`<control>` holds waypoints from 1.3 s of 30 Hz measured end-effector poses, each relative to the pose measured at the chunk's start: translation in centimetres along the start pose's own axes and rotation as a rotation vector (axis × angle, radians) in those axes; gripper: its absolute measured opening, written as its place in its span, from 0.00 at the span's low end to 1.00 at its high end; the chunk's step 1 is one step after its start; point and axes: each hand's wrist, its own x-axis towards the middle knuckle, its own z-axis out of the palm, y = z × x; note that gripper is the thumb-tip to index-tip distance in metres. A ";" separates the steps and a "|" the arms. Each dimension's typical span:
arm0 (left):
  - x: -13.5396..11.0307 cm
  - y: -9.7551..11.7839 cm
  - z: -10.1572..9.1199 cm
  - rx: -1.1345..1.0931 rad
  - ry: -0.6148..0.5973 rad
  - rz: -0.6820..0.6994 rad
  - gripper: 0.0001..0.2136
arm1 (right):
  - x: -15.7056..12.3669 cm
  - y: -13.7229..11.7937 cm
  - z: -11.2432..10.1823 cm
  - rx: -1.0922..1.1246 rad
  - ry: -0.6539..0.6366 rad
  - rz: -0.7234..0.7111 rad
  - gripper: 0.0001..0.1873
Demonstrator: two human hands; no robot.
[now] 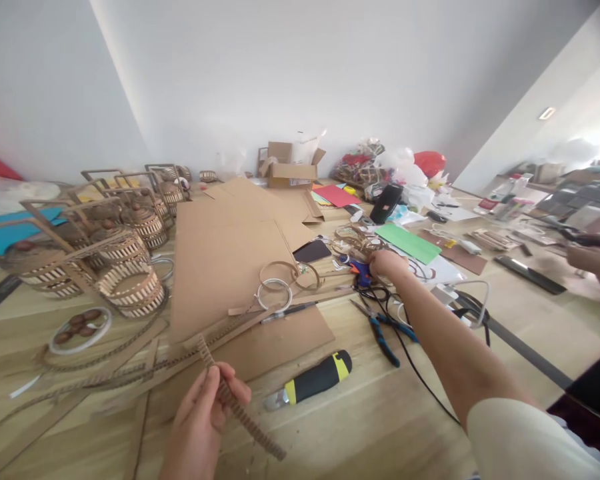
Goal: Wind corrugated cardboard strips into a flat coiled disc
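Note:
My left hand (213, 400) is closed, pinching a narrow corrugated cardboard strip (247, 427) that slants down to the right, above the table's near side. Stretched forward, my right hand (389, 265) has its fingers curled at a blue glue gun with an orange trigger (362, 273); the fingertips are partly hidden. Blue-handled pliers (384, 339) lie just in front of that hand, beside a black cable. Between my hands rests a black and yellow utility knife (317, 380). A white ring (274, 295) and thin cardboard hoops sit on flat cardboard sheets (220, 250).
Several small woven baskets with handles (133, 290) crowd the left. Long cardboard strips (145, 370) spread below them. A phone (313, 251), green paper (407, 243), an open box (293, 175) and plastic bags (405, 163) lie farther back. Another person's hand (597, 260) is at the right.

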 end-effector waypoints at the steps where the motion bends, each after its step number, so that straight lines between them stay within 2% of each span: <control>1: 0.0 0.0 0.1 0.002 -0.002 -0.005 0.22 | 0.3 0.0 -0.2 -0.011 -0.008 -0.007 0.17; 4: -0.1 0.0 0.3 0.004 0.004 -0.015 0.23 | 1.0 -0.3 -1.1 -0.025 0.006 -0.028 0.17; 7: -0.1 0.0 0.4 -0.004 0.025 -0.029 0.24 | 1.9 -1.8 -2.4 -0.013 0.049 -0.058 0.17; 11: -0.1 -0.4 0.3 -0.006 0.031 -0.028 0.24 | 3.4 -6.1 -3.7 0.033 0.088 -0.114 0.18; 15: 0.1 -1.2 0.2 -0.018 0.062 -0.020 0.23 | 4.0 -10.7 -3.7 0.090 0.097 -0.136 0.18; 18: 0.3 -1.5 0.1 -0.008 0.047 -0.016 0.23 | 3.7 -12.6 -3.5 0.131 0.116 -0.160 0.18; 23: 0.4 -0.8 0.3 0.026 0.024 0.001 0.27 | 0.6 -12.2 -4.2 0.168 0.200 -0.222 0.19; 25: 0.3 -0.3 0.5 0.034 0.018 0.040 0.27 | -2.0 -11.9 -4.5 0.184 0.262 -0.260 0.16; 28: -0.1 0.3 0.6 0.075 -0.032 0.067 0.26 | -7.8 -12.0 -4.2 0.266 0.303 -0.398 0.17; 30: -0.4 0.5 0.6 0.129 -0.113 0.076 0.24 | -12.7 -12.6 -3.1 0.345 0.223 -0.566 0.16; 31: -0.6 0.5 0.6 0.169 -0.156 0.078 0.24 | -15.3 -13.0 -2.3 0.421 0.119 -0.698 0.16; 32: -0.8 0.6 0.7 0.222 -0.195 0.075 0.23 | -17.8 -13.5 -1.3 0.665 -0.113 -0.853 0.18; 33: -1.0 0.7 0.7 0.284 -0.228 0.069 0.23 | -20.1 -14.0 -0.4 0.895 -0.357 -0.927 0.22; 35: -1.6 0.9 0.9 0.426 -0.293 0.051 0.22 | -23.6 -15.1 1.3 1.228 -0.686 -0.927 0.27; 37: -2.1 1.2 1.1 0.549 -0.339 0.050 0.21 | -25.4 -15.8 2.4 1.432 -0.802 -0.821 0.25; 39: -2.5 1.4 1.3 0.624 -0.353 0.061 0.21 | -25.7 -15.9 2.8 1.497 -0.818 -0.774 0.24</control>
